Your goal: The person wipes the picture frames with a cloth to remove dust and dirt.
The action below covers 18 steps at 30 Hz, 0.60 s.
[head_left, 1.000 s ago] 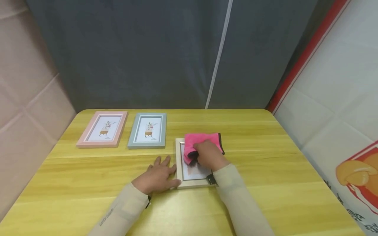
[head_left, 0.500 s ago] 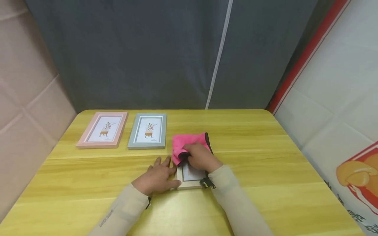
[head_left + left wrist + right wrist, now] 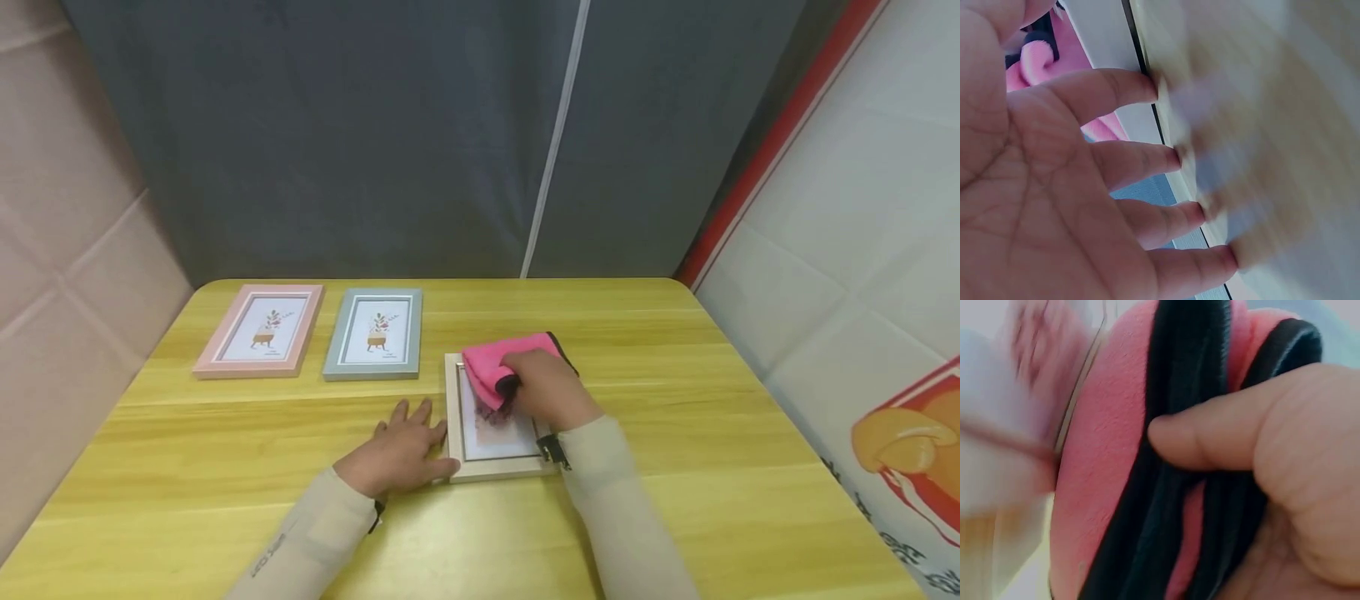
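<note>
we are observing right hand (image 3: 553, 387) gripping folded pink cloth (image 3: 487, 365) on cream frame (image 3: 480, 442), which is lying on table (image 3: 187, 467); left hand (image 3: 397, 454) is extending spread fingers, thumb touching frame's near left corner; blue frame (image 3: 377, 333) is lying farther left.

From six o'clock the head camera looks down across the desk (image 3: 187, 467) toward twelve, while close wrist cameras face the left hand (image 3: 1060, 181) palm-side and the right hand (image 3: 1285, 450) thumb-side, all three views sharing the pink cloth (image 3: 491, 362).
</note>
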### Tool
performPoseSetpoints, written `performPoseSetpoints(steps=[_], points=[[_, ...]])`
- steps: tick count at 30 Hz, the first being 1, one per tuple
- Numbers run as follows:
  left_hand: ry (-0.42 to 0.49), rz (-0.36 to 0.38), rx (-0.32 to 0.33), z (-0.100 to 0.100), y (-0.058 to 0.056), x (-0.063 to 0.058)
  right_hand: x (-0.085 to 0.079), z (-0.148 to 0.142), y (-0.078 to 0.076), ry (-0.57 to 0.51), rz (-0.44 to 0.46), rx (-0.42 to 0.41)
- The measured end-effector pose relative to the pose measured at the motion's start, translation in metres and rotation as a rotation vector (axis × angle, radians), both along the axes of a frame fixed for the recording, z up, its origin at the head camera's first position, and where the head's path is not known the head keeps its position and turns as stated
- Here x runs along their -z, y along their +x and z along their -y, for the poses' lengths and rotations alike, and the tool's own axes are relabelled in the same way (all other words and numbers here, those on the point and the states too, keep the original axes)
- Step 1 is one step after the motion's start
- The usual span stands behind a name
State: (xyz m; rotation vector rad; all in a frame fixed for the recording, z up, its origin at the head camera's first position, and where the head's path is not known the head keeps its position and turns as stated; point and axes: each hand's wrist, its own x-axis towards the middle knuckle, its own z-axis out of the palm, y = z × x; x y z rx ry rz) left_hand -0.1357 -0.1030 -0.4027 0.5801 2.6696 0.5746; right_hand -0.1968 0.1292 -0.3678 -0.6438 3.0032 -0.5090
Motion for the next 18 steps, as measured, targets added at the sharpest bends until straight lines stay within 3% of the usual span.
performPoseSetpoints(steps=[5, 8, 13, 18], points=[[0.001, 0.007, -0.007, 0.0, 0.002, -0.001, 0.004, -0.011, -0.003, 0.068, 0.062, 0.109], [0.0, 0.01, -0.008, 0.0, 0.003, -0.002, 0.008, -0.007, -0.005, 0.098, 0.076, 0.096], [0.002, 0.003, -0.003, 0.001, 0.003, -0.002, 0.014, 0.005, -0.006, 0.155, 0.022, 0.036], [0.008, 0.002, -0.002, 0.001, 0.003, -0.001, 0.017, 0.015, -0.003, 0.154, 0.035, 0.029]])
